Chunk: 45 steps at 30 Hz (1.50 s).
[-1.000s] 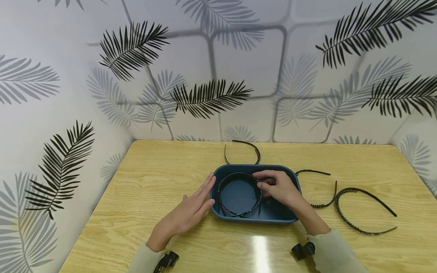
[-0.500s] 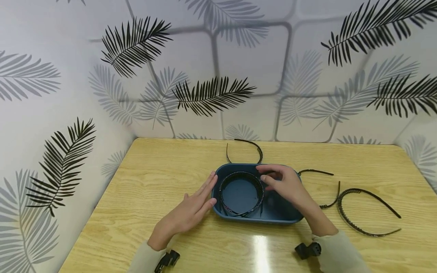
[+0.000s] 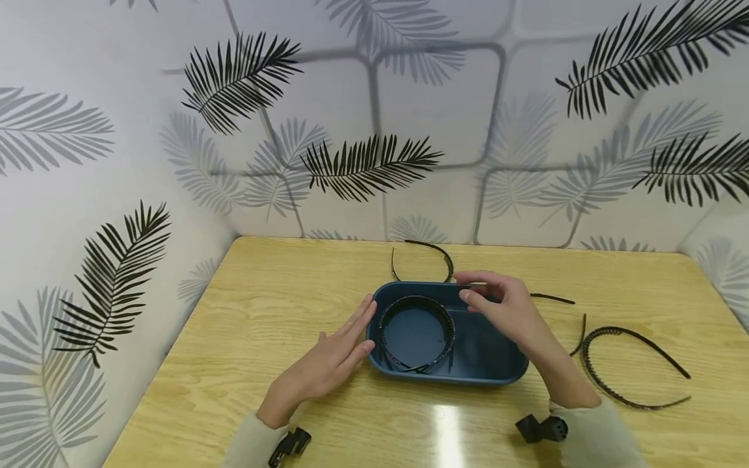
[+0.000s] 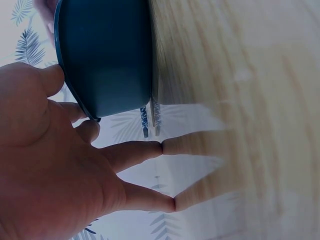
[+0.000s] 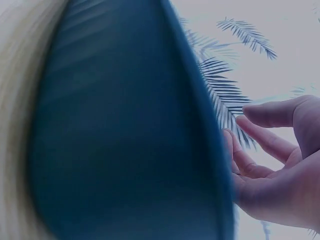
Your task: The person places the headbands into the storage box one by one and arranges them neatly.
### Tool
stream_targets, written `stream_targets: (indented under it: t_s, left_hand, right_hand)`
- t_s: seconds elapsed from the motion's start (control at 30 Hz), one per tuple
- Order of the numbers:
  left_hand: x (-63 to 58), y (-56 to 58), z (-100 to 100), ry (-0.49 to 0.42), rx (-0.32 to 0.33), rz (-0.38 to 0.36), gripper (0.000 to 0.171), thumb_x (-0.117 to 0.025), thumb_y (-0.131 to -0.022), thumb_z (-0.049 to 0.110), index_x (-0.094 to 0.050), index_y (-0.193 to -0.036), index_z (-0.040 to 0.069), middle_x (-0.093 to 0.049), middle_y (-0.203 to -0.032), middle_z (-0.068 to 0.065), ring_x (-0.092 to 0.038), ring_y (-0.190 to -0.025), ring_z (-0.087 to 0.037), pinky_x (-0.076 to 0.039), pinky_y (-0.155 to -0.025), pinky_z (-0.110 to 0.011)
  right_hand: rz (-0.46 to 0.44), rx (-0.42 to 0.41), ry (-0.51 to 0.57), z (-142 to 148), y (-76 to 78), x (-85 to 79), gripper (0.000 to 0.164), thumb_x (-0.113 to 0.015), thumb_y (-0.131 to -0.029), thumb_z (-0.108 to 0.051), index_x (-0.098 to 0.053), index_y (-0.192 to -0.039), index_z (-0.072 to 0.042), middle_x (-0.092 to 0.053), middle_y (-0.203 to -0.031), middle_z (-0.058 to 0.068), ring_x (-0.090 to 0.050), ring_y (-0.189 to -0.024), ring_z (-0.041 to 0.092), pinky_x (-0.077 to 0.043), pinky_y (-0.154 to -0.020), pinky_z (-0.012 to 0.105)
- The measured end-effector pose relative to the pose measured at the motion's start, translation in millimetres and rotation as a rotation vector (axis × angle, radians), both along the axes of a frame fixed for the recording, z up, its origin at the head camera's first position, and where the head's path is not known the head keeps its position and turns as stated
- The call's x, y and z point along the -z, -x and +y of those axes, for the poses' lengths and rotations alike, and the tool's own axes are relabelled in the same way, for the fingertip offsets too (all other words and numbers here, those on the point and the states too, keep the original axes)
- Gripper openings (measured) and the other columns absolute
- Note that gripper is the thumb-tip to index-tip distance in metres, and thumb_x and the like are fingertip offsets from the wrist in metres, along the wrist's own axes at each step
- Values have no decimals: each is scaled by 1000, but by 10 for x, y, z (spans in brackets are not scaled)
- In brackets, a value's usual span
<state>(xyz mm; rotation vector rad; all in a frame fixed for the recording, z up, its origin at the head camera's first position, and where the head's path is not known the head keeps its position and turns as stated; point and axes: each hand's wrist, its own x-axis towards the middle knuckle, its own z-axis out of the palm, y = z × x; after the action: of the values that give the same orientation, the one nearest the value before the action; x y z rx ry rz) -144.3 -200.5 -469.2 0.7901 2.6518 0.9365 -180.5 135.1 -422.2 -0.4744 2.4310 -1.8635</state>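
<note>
Hair bands (image 3: 448, 322) sit in a ring inside my blue tub (image 3: 491, 354), over on its left side; I can't tell how many. My left hand (image 3: 328, 364) is spread out, with its thumb and some fingers touching the tub's left end. My right hand (image 3: 515, 315) is over the back right part, fingers a bit bent, thumb apart from them, and I see nothing in it. Behind the tub lies a loose band (image 3: 450, 263). A dark bit of band (image 3: 552, 298) pokes out past my right hand, and another loose band (image 3: 589, 365) lies farther right on the wood table (image 3: 281, 279). I think the tub could slide if my right hand bumps it. The bands could tangle too, if their bumpy parts catch. I see leaf pictures on the wall (image 3: 339, 227), but no words or labels to read.
</note>
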Motion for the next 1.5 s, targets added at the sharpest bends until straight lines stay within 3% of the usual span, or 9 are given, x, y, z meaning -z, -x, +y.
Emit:
stream_targets:
  t_s: [0.17, 0.3, 0.53, 0.67, 0.93, 1.13, 1.37, 1.5]
  left_hand:
    - [-34, 15, 29, 4, 2, 0, 65, -34, -113, 41, 1, -167, 29, 10, -170, 16, -21, -153, -24, -12, -101, -87]
    - [-41, 24, 19, 13, 5, 0, 65, -32, -113, 43, 1, -167, 28, 11, -169, 18, -21, -153, -23, -13, -101, -87]
    - [-28, 29, 15, 8, 11, 5, 65, -32, -113, 44, 1, -167, 28, 8, -172, 11, -21, -153, -24, -13, -100, -88]
    - [-30, 27, 13, 5, 6, 2, 65, -34, -113, 42, 1, -166, 29, 9, -171, 13, -20, -153, -24, -12, -101, -87]
    - [-11, 29, -3, -2, 8, 9, 65, -32, -113, 45, 1, -167, 28, 8, -172, 11, -24, -152, -27, -13, -100, -87]
    - [-6, 25, -4, -4, 11, 7, 65, -31, -113, 45, 0, -167, 27, 7, -172, 8, -23, -152, -27, -13, -100, -88]
    - [-8, 17, 3, -5, 3, 6, 65, -34, -113, 42, -1, -167, 28, 10, -170, 16, -23, -152, -27, -13, -100, -88]
    - [0, 16, 4, -7, 8, 6, 65, -31, -113, 45, 0, -167, 28, 8, -171, 12, -22, -153, -27, -13, -100, -88]
  right_hand:
    - [18, 34, -14, 54, 11, -115, 33, -66, -102, -12, -67, -133, -1, -65, -132, 17, -68, -105, 9, -58, -85, 31]
    - [50, 40, -30, 75, 112, -177, 33, -65, -102, -13, -67, -133, 0, -64, -135, 17, -66, -107, 12, -59, -84, 31]
    - [63, 28, -51, 89, 316, -267, 35, -64, -103, -11, -65, -135, 1, -62, -138, 18, -64, -114, 23, -59, -85, 33]
    - [50, 22, -64, 65, 429, -303, 34, -64, -103, -11, -65, -135, 1, -62, -137, 18, -64, -117, 31, -59, -86, 33]
    - [-15, 28, -63, -21, 652, -356, 35, -63, -103, -11, -64, -136, 1, -58, -141, 19, -63, -118, 35, -58, -90, 39]
    - [-70, 42, -37, -76, 820, -256, 37, -63, -102, -7, -62, -138, 3, -55, -144, 21, -61, -121, 38, -55, -95, 48]
    - [-149, 65, -20, -139, 996, -62, 38, -60, -102, -5, -60, -138, 6, -49, -149, 22, -55, -129, 41, -52, -98, 53]
    - [-178, 83, -8, -158, 1067, 32, 38, -59, -103, -4, -59, -139, 7, -49, -149, 23, -54, -131, 42, -49, -101, 55]
